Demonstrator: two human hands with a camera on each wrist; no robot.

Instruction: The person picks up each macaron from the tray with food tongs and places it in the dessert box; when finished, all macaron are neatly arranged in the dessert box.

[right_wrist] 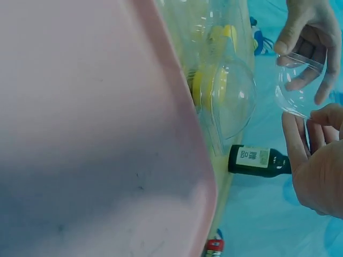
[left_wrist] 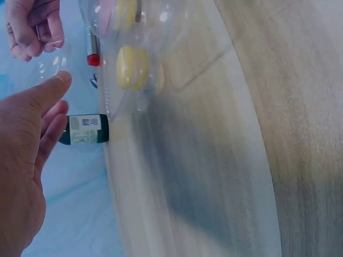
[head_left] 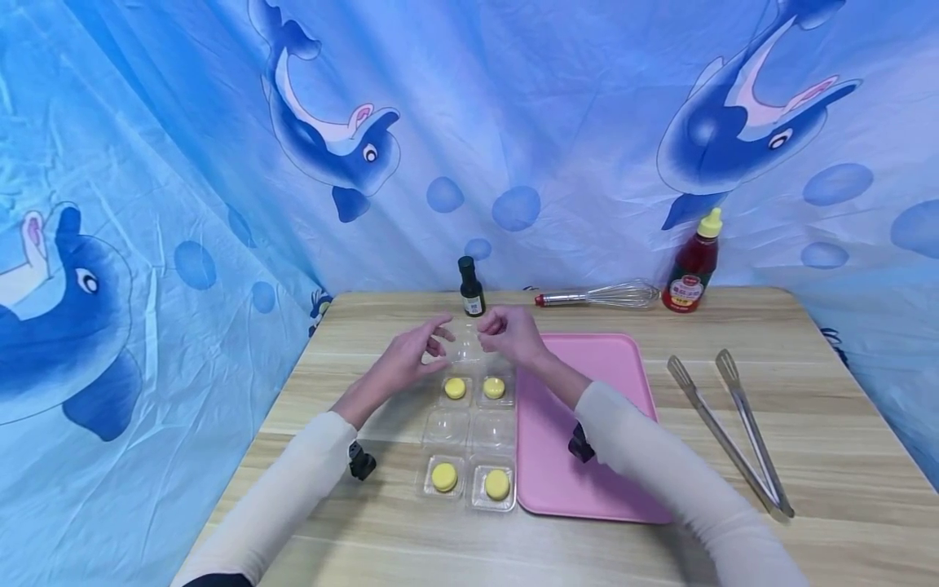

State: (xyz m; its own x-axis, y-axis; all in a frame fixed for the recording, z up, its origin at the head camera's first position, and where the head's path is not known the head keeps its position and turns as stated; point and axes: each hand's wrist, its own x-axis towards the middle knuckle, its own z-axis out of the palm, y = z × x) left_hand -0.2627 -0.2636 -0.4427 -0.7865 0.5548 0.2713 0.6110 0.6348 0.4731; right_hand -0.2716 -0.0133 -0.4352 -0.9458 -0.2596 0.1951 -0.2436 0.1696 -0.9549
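Between my two hands, a clear plastic container (right_wrist: pixel 293 93) is held up over the back of the table, in front of a small dark bottle (head_left: pixel 473 295). My left hand (head_left: pixel 409 356) grips one side of it, thumb at the edge and fingers bent around. On the opposite side, my right hand (head_left: pixel 511 333) pinches the rim between thumb and fingers. Just below the hands lie two yellow macarons (head_left: pixel 494 387) in clear plastic boxes. Nearer me, two more yellow macarons (head_left: pixel 443 477) sit in box bases, with clear domed lids (head_left: pixel 446 425) lying open behind them.
A pink tray (head_left: pixel 565 489) lies right of the boxes, under my right forearm. Metal tongs (head_left: pixel 734 440) rest spread on the right side. A whisk (head_left: pixel 601 295) and a red sauce bottle (head_left: pixel 691 273) are at the back edge, before a blue dolphin-print curtain (head_left: pixel 587 106).
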